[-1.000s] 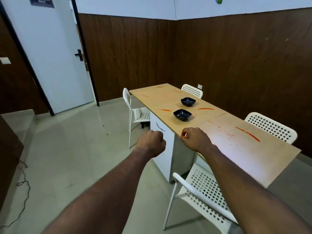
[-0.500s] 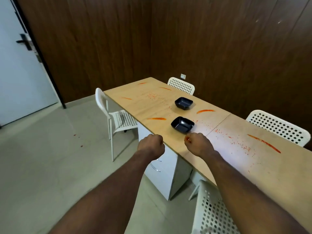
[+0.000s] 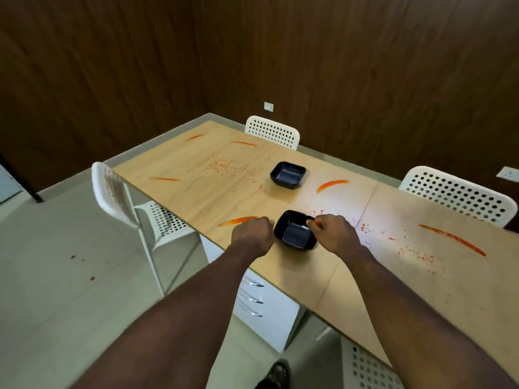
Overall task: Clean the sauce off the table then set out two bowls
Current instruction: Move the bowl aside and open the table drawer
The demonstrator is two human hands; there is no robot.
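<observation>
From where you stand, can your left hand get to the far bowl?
Probably yes. The left hand is beside the near bowl, and only bare, sauce-flecked table lies between it and the far bowl. It sits further across, so some forward lean may be needed.

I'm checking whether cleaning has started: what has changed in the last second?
The person stepped up to the table. The left hand, curled, moved beside the near bowl; the right hand reached its rim, grip unclear. Both it and the far bowl and the sauce streaks stayed put.
</observation>
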